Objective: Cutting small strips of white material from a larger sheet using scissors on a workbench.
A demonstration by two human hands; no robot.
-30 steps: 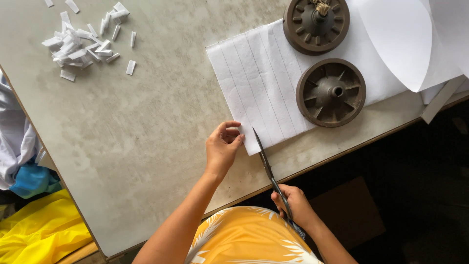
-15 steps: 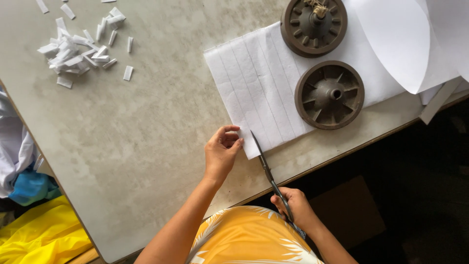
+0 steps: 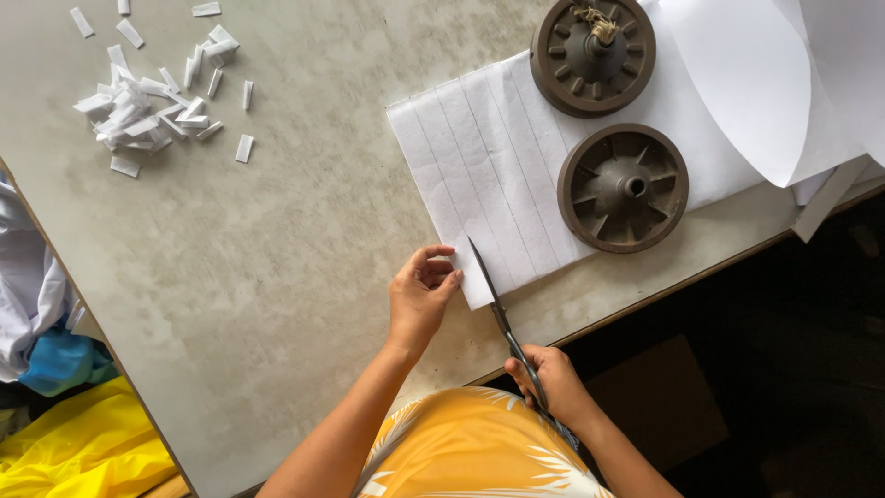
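Observation:
A white sheet [image 3: 502,171] ruled with parallel lines lies on the grey table [image 3: 277,258]. My left hand [image 3: 420,297] pinches its near left corner strip between fingers and thumb. My right hand [image 3: 553,383] grips the handles of dark scissors [image 3: 498,309] just past the table's near edge. The blades point up and away, their tip resting at the sheet's near edge beside my left fingers. The blades look nearly closed.
Two round dark metal wheels [image 3: 623,187] [image 3: 593,55] weigh the sheet down. Larger curled white sheets [image 3: 784,74] lie at the far right. A pile of small white paper slips [image 3: 152,101] sits at the far left. Yellow and blue cloth [image 3: 74,433] lies below the table's left edge.
The view has shifted slightly, so the table's contents sit a little higher and further left in frame. My hands and scissors hold almost the same position at the sheet's corner.

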